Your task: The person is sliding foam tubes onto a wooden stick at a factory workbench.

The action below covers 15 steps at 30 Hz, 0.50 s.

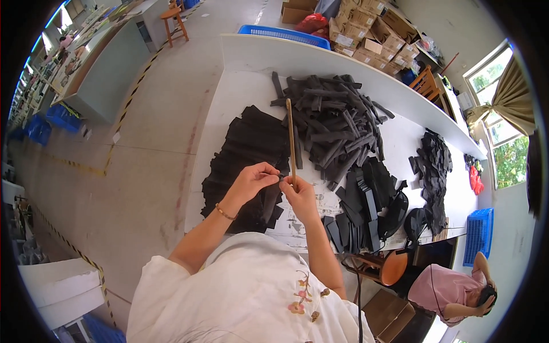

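Note:
My left hand point(251, 182) is closed in a pinch, fingertips meeting those of my right hand over a small dark piece point(281, 178), probably black fabric; most of it is hidden. My right hand point(301, 199) grips the lower end of a thin wooden stick point(291, 140), which points away from me. Beneath and left of my hands lies a wide layer of overlapping flat black fabric strips point(246, 143). Beyond the stick, to the right, is a heap of rolled black fabric tubes point(337, 123).
Right on the white table point(394, 140) lie stacked black strips point(354, 211), black cup-shaped pieces point(394, 214) and another black pile point(432, 171). A raised white board point(343, 62) edges the far side. A seated person in pink point(443, 288) is at lower right, near a stool point(394, 267).

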Motion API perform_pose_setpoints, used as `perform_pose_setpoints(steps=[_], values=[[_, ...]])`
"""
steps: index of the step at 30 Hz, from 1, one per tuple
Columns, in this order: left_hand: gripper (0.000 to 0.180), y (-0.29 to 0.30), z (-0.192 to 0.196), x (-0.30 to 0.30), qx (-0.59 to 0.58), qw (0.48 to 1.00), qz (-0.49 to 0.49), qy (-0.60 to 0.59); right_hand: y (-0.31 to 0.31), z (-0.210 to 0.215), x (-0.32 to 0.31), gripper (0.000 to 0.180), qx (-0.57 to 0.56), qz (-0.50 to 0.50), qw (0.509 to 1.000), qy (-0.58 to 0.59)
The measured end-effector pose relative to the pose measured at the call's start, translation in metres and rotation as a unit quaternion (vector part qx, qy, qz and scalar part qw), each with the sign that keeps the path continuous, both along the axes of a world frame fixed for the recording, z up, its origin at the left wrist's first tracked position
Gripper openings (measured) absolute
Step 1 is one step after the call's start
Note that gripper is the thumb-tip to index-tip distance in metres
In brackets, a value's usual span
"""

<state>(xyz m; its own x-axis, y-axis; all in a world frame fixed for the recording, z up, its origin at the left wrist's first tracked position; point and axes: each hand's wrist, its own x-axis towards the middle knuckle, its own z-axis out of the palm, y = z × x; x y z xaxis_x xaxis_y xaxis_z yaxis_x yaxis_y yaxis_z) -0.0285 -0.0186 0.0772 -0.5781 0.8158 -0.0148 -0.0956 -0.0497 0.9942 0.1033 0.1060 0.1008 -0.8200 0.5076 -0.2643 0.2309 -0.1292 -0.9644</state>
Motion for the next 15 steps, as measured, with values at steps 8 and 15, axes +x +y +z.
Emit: perform_pose_setpoints(steps=[8,15], values=[[0.017,0.009,-0.001,0.009,0.109,0.966,0.082,-0.218,0.000,-0.006,0.009,0.014,-0.031,-0.013,0.999,-0.005],[0.032,0.018,-0.018,-0.014,0.142,0.904,0.213,-0.341,-0.009,-0.019,0.010,0.013,0.014,-0.002,1.000,0.012]])
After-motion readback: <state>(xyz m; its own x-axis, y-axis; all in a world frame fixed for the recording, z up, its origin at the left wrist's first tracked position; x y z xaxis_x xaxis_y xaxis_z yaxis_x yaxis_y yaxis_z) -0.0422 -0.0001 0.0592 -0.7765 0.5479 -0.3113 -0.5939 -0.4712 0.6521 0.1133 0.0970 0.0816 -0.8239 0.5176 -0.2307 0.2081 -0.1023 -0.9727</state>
